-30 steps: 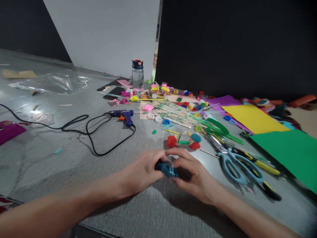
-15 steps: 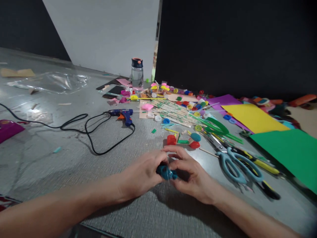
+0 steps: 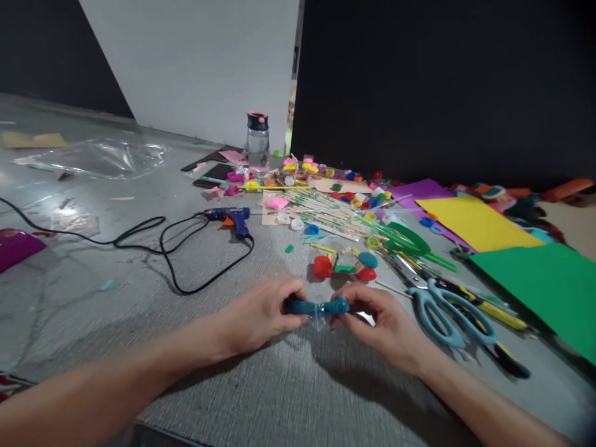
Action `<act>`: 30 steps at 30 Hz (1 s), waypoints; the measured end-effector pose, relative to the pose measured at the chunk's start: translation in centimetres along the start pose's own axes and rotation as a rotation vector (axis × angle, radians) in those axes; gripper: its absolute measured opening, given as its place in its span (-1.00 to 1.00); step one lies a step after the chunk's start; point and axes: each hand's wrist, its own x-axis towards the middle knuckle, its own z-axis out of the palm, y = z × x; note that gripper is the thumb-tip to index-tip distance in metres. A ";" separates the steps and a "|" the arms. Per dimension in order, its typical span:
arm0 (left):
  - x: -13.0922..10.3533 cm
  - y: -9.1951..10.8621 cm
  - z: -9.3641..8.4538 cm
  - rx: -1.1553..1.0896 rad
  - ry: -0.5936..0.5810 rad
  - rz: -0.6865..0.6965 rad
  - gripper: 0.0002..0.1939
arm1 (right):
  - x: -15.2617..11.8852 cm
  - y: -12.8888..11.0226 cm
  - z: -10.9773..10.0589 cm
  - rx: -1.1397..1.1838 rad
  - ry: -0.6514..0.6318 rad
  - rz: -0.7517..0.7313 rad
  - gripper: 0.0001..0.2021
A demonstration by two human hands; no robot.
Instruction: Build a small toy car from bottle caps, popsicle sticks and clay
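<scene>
Low over the near part of the table, my left hand (image 3: 267,308) is closed around one end of a teal, soft-looking strip (image 3: 321,307). Clear film shows at the middle of the strip and hangs below it. My right hand (image 3: 379,316) pinches the other end between thumb and fingers. The strip lies level between the hands; its exact kind cannot be made out. Just beyond the fingers stands a small model car (image 3: 344,268) with red and teal caps as wheels.
A blue glue gun (image 3: 233,217) with a looping black cord lies left. Blue-handled scissors (image 3: 447,310), a yellow-black cutter (image 3: 488,304) and coloured sheets (image 3: 535,279) are at right. Bottle caps, sticks and a water bottle (image 3: 257,139) sit farther back. A clear plastic bag (image 3: 102,158) lies far left.
My hands have moved apart, the right one shifting rightward. The teal piece, bunched between the fingers before, now shows as a longer, straighter strip with film hanging below.
</scene>
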 end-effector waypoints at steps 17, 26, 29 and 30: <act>-0.4 0.6 0.6 0.093 0.038 0.149 -0.90 | -0.2 -0.8 1.5 -0.432 0.346 -0.177 -0.89; 0.3 -1.4 -2.0 0.366 0.224 -0.011 -0.90 | -0.3 -0.8 -0.4 -0.440 0.667 -0.242 -0.82; 0.6 -2.3 -2.8 0.470 0.277 -0.042 -0.72 | -0.4 -1.4 -0.5 -0.336 0.568 -0.249 -0.83; 0.6 -2.3 -3.0 0.474 0.309 -0.029 -0.69 | -0.5 -1.7 -0.4 -0.310 0.507 -0.254 -0.85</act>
